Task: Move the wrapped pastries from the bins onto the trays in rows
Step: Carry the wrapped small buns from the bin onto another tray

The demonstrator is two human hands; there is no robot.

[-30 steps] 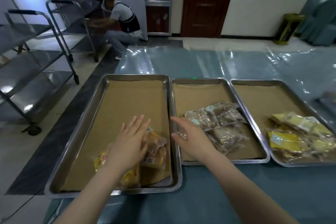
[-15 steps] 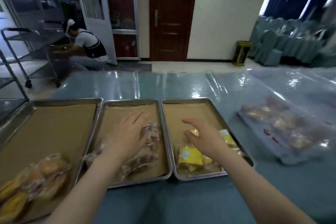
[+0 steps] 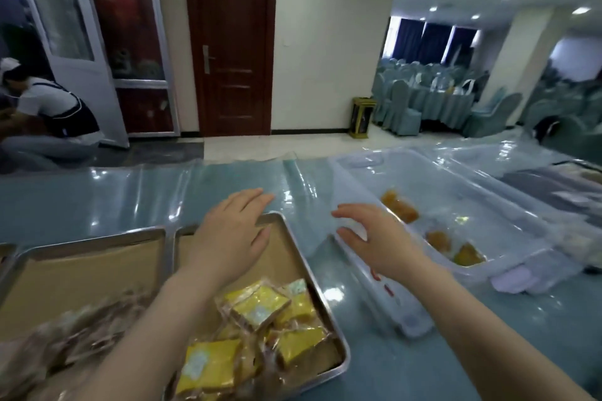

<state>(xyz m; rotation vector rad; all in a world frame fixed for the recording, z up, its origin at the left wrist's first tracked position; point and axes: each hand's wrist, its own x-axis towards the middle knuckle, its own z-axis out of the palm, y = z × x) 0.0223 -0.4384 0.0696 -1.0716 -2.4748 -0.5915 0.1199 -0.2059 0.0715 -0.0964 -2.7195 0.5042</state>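
A clear plastic bin (image 3: 508,215) lies on the table at the right with three orange wrapped pastries (image 3: 399,210) inside. My right hand (image 3: 374,239) hovers over the bin's near left edge, fingers spread and empty. My left hand (image 3: 233,233) is open above the far end of a steel tray (image 3: 329,312) lined with brown paper. Several yellow wrapped pastries (image 3: 260,303) lie heaped at that tray's near end. A second tray (image 3: 84,238) to the left holds blurred brown wrapped pastries (image 3: 75,342).
The table (image 3: 130,198) has a teal cloth under clear plastic sheeting. More clear bins (image 3: 553,185) stand at the far right. A person (image 3: 49,117) crouches by the doorway at back left. Covered chairs (image 3: 407,104) fill the room at back right.
My view has swung right, from the left trays to the bin. Both hands moved right with it: left from the middle tray to the right tray, right from the right tray to the bin.
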